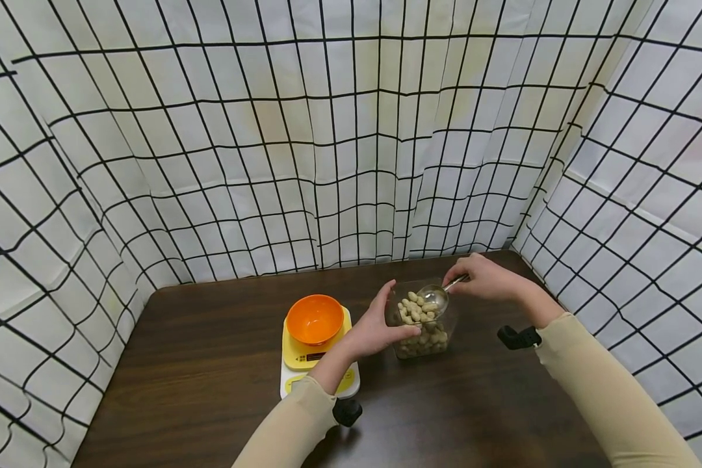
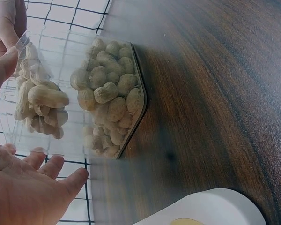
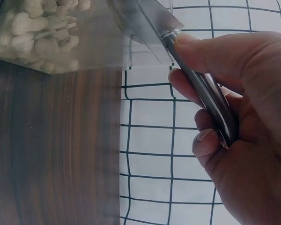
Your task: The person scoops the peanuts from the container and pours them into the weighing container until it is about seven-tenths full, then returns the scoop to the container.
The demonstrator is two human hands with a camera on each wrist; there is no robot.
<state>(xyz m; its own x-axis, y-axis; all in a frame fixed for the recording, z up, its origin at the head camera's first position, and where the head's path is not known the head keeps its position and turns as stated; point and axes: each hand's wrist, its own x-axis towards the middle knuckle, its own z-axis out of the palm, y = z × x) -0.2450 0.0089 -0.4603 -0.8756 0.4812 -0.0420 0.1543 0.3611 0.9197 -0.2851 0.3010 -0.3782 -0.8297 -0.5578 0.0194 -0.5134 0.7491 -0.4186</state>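
Observation:
A clear plastic container (image 1: pixel 454 320) of unshelled peanuts (image 1: pixel 426 343) stands on the table. My left hand (image 1: pixel 374 330) holds its left side, thumb across the near face and fingers along the other side. With my right hand (image 1: pixel 487 278) I grip the handle of a metal scoop (image 3: pixel 201 89), thumb on top and fingers curled below. The scoop's round bowl (image 1: pixel 436 297) is at the container's mouth. A heap of peanuts (image 2: pixel 44 96) sits up there, above the peanuts at the bottom, with a gap between.
Left of the container, an orange bowl (image 1: pixel 314 320) rests on a yellow and white kitchen scale (image 1: pixel 297 354), partly hidden by my left forearm. Dark wooden table (image 1: pixel 199 364) surrounds them. White grid-patterned curtains (image 1: pixel 327 130) rise behind the table and at both sides.

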